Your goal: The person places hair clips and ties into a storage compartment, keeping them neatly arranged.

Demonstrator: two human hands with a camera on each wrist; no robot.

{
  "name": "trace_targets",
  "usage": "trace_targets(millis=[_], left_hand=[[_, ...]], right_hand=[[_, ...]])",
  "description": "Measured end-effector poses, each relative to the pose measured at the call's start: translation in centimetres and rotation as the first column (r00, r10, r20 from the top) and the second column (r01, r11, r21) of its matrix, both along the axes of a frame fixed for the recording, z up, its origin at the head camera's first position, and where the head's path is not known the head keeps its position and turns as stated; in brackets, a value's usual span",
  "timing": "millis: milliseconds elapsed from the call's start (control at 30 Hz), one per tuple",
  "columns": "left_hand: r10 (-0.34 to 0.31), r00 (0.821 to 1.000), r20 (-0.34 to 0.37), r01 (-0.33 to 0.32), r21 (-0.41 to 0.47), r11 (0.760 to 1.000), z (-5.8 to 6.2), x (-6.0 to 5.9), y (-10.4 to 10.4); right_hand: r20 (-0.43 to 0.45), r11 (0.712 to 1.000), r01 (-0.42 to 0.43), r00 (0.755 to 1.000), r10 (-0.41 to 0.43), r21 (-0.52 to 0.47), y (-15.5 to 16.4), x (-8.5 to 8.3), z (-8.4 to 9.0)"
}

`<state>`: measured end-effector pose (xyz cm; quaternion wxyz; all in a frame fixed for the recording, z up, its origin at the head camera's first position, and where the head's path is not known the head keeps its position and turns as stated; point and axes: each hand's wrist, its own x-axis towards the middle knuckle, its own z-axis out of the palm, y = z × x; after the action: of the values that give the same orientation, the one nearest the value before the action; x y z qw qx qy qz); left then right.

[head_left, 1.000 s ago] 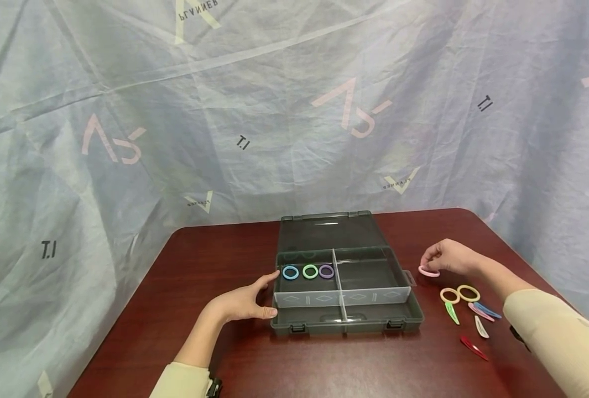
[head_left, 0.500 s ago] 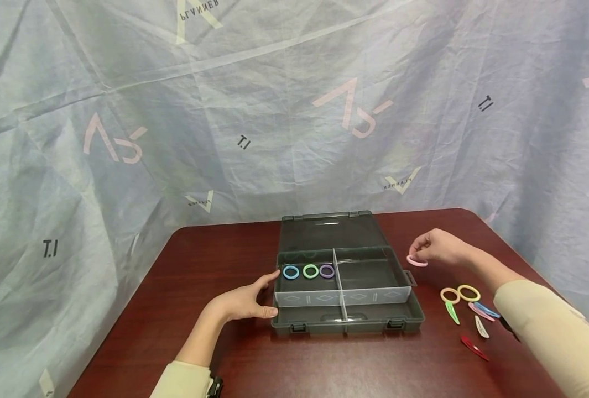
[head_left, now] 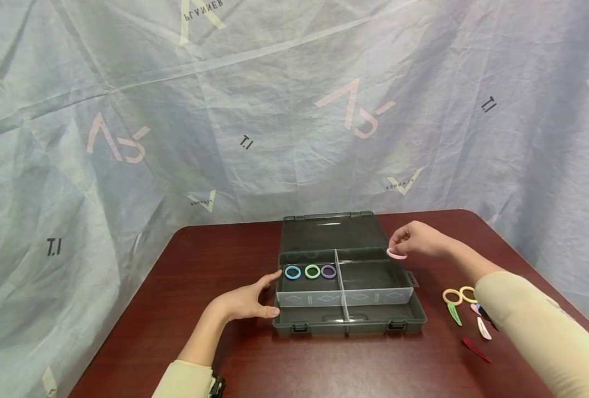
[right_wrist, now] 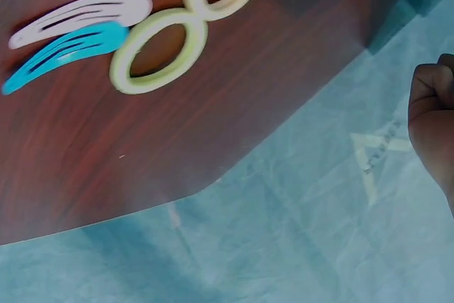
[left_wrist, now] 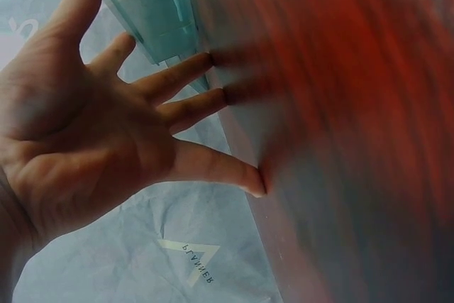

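My right hand pinches a pink hair tie over the right rear edge of a dark see-through organizer box. The box lies open, its lid folded back. In its rear left compartment sit a blue hair tie, a green hair tie and a purple hair tie. My left hand rests at the box's left side, thumb and index finger at the wall. The left wrist view shows its fingers spread, tips on the table.
Right of the box lie an orange hair tie, a yellow hair tie and several snap clips, among them a green clip, a white clip, a red clip, a pink clip and a blue clip. A grey cloth hangs behind the table.
My right hand has carried the pink hair tie left and up from beside the box to over its right rear edge. The left hand has stayed at the box's side.
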<state>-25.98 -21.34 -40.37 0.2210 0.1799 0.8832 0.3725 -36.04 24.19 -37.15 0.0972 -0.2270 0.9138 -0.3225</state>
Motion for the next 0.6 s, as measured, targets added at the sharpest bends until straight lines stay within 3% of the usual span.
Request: trace_targets(millis=[600], left_hand=[[0.005,1.0,0.017,-0.005,-0.001,1.0,0.2,0.2,0.1]], right_hand=[[0.028,0.995,-0.074,0.997,0.076,-0.06,-6.4,-1.2,0.7]])
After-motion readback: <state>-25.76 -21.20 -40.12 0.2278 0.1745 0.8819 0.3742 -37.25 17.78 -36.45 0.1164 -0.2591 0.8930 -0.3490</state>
